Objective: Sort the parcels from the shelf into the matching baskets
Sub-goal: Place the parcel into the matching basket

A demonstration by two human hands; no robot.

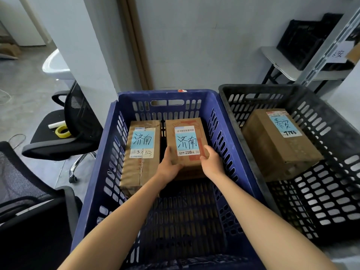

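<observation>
Both my hands reach into the blue basket (224, 117). My left hand (169, 164) and my right hand (211, 162) grip the near corners of a cardboard parcel (183, 123) with a blue handwritten label; it sits at the basket's far end. Beside it on the left lies another cardboard parcel (140, 168) with the same kind of blue label. In the black basket (331, 117) to the right rests a third parcel (272, 152) whose blue label bears different characters.
Two black office chairs stand at the left; the farther chair (78, 114) carries a roll of tape (63, 131). A metal shelf post (329, 43) and a black crate (303, 39) on a white board are at the upper right. A wall stands behind the baskets.
</observation>
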